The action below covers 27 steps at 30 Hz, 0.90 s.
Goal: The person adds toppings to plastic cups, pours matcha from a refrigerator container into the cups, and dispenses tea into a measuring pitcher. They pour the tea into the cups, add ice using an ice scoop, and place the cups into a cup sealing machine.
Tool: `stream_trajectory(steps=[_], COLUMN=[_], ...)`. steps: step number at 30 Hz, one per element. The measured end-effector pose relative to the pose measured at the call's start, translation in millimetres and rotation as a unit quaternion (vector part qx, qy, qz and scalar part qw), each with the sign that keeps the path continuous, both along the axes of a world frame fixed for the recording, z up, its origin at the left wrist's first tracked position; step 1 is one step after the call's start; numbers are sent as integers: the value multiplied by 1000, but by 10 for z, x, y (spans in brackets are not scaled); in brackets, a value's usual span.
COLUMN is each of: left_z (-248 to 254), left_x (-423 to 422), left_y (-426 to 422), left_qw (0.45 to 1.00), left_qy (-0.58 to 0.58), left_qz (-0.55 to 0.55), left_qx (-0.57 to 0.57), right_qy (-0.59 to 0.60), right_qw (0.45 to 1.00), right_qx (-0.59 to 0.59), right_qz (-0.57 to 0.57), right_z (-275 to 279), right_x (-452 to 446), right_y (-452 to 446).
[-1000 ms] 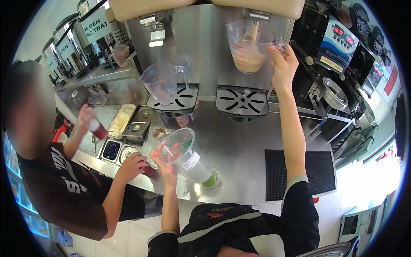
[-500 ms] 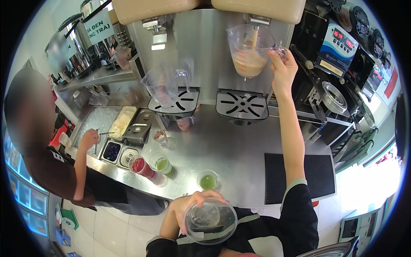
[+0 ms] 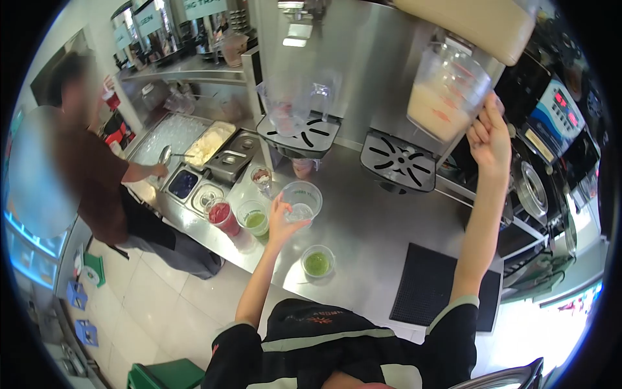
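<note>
My right hand [image 3: 490, 139] is closed on a clear measuring jug [image 3: 446, 97] under the right dispenser tap. Milky tan liquid fills much of this tilted jug. Over the counter, my left hand [image 3: 283, 227] grips a clear plastic cup [image 3: 303, 194], which looks empty. Just below that hand stands a cup with green contents [image 3: 317, 262]. To its left are a second green cup [image 3: 254, 220] and a cup of red contents [image 3: 222, 217]. Another clear jug [image 3: 291, 107] rests on the left drip tray [image 3: 299, 133].
A co-worker [image 3: 97, 168] stands at left, one hand holding a scoop [image 3: 166, 155] by the ice bin [image 3: 172, 136] and topping pans. The right drip tray [image 3: 398, 162] juts from the dispenser. A black ribbed mat [image 3: 431, 285] lies on the counter's right.
My left hand has carried the empty cup from near my chest forward over the counter. The jug is still at the tap, but no stream shows now. The camera view has shifted.
</note>
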<state>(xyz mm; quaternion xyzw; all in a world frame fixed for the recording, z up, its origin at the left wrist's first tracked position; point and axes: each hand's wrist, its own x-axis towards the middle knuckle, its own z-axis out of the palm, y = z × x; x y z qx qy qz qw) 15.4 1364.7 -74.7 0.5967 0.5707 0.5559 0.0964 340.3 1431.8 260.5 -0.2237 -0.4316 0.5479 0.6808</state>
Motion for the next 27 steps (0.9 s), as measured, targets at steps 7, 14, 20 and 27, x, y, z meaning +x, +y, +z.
stream_trajectory(steps=[7, 14, 20, 27], left_z=[-530, 968, 2702, 3686], left_x=[-18, -267, -2003, -3604], left_y=[-39, -647, 382, 1928], left_qw=[994, 940, 965, 947], left_qy=[29, 63, 244, 230], left_qz=[27, -162, 92, 170], left_qx=[-102, -294, 22, 145], right_qy=[-70, -63, -19, 18], right_qw=[994, 993, 997, 998], right_qx=[77, 96, 68, 35], right_qz=[19, 33, 38, 44], right_z=[-231, -492, -617, -919], right_x=[-87, -1149, -2736, -4588], right_y=[-147, -98, 8, 589])
